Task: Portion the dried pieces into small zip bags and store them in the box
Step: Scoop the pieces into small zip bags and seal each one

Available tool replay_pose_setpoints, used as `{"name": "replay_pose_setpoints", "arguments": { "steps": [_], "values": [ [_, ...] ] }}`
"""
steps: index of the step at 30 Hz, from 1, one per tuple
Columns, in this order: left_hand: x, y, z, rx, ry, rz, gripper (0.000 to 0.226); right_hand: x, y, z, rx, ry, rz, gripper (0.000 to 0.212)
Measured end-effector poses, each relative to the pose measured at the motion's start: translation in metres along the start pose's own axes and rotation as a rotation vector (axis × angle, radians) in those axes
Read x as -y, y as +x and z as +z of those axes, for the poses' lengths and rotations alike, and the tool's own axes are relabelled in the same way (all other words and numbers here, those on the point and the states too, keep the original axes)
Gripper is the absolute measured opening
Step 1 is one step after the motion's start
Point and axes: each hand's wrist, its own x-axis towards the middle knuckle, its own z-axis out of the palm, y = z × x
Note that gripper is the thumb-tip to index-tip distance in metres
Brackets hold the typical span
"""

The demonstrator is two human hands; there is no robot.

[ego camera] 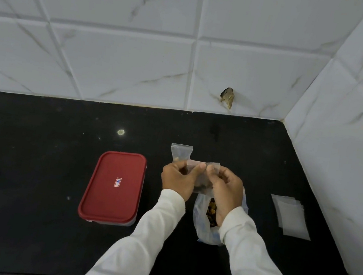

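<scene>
Sealing looks underway: left hand (177, 179) and right hand (225, 191) each pinch the top strip of a small clear plastic zip bag (193, 162) of dark dried pieces (202, 186), just right of the shut red-lidded rectangular box (113, 186) on the black worktop (30, 162). Press along the whole strip, end to end.

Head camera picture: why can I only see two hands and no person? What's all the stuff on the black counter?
The camera sits on a person's head, looking down, so only their sleeved arms show. The left hand and right hand pinch a small clear zip bag holding dark dried pieces. On the black stone counter lie a rectangular red-lidded plastic box, another small zip bag behind the hands, a bigger thin plastic bag of dried pieces, and flat empty clear bags on the right.
</scene>
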Motion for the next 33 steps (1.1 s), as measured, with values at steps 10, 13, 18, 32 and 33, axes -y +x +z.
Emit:
{"name": "replay_pose_setpoints", "arguments": {
  "steps": [10, 13, 18, 32, 33],
  "values": [
    [0.006, 0.008, -0.013, 0.057, -0.202, -0.176, 0.012, -0.021, 0.011, -0.002, -0.055, 0.048, 0.096, 0.035],
    [0.006, 0.009, -0.010, 0.022, -0.215, -0.199, 0.018, -0.027, 0.015, -0.001, -0.039, 0.032, 0.066, 0.036],
    [0.010, 0.007, -0.005, 0.004, -0.168, -0.135, 0.013, -0.002, 0.002, 0.005, -0.052, 0.090, 0.065, 0.010],
    [0.013, 0.015, -0.003, 0.010, -0.053, -0.183, 0.030, -0.003, -0.005, 0.012, 0.005, -0.021, -0.024, 0.014],
    [0.014, 0.014, -0.003, 0.016, -0.059, -0.181, 0.030, -0.004, -0.006, 0.011, -0.022, 0.036, -0.019, 0.009]
  ]
}}
